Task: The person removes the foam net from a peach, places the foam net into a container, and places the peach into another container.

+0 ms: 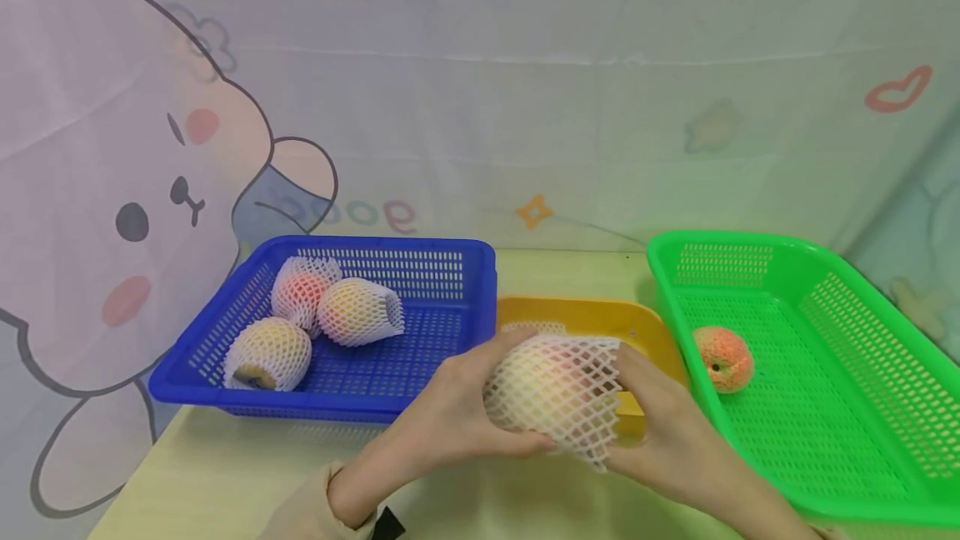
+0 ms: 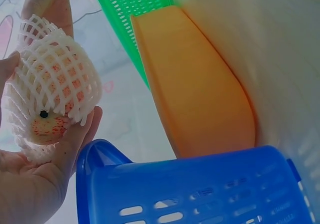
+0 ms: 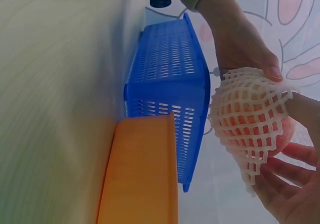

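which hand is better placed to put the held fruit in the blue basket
Probably the left hand: nearer the blue basket, it cups the fruit; the right hand grips the net's edge.

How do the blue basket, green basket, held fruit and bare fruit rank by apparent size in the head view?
1. Blue basket and green basket: too alike to rank; the frame cuts off the green one.
2. Held fruit.
3. Bare fruit.

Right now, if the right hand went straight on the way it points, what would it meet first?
The right hand would probably meet the netted fruit just ahead; depth beyond it is unclear.
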The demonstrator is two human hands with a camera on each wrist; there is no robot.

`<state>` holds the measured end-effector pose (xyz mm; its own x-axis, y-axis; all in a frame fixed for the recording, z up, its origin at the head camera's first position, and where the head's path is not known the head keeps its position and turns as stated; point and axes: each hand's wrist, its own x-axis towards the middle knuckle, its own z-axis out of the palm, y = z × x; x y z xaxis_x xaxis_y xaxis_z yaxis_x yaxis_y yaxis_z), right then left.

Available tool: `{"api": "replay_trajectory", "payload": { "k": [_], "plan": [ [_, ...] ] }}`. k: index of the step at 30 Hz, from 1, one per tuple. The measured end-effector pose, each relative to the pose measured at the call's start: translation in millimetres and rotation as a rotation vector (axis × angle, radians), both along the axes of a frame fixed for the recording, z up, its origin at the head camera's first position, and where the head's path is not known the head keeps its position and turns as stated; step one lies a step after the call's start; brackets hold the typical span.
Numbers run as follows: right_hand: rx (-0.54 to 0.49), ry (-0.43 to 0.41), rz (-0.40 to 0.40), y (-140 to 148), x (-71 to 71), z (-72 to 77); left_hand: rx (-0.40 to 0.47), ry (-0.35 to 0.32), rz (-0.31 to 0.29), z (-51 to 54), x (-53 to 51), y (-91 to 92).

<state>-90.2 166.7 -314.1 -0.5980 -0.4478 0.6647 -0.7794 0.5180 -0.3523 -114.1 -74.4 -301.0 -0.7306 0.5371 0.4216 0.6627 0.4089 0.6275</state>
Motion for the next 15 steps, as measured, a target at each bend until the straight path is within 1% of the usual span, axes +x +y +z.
{"api": "replay_trajectory", "payload": {
  "k": [6,8,12,15],
  "plan": [
    [0.041,-0.047,-0.048,-0.9,4.3,3.2,0.023,-0.049,-0.006,2.9,2.2,0.0],
    [0.054,-0.059,-0.060,-1.1,5.3,3.7,0.027,-0.084,0.000,3.9,3.6,0.0],
    [0.071,-0.090,-0.085,-1.7,7.6,3.6,0.028,-0.132,0.010,5.0,5.6,0.7],
    [0.071,-0.117,-0.096,-2.3,9.3,3.3,0.023,-0.145,0.014,5.2,6.8,1.7]
  ]
}}
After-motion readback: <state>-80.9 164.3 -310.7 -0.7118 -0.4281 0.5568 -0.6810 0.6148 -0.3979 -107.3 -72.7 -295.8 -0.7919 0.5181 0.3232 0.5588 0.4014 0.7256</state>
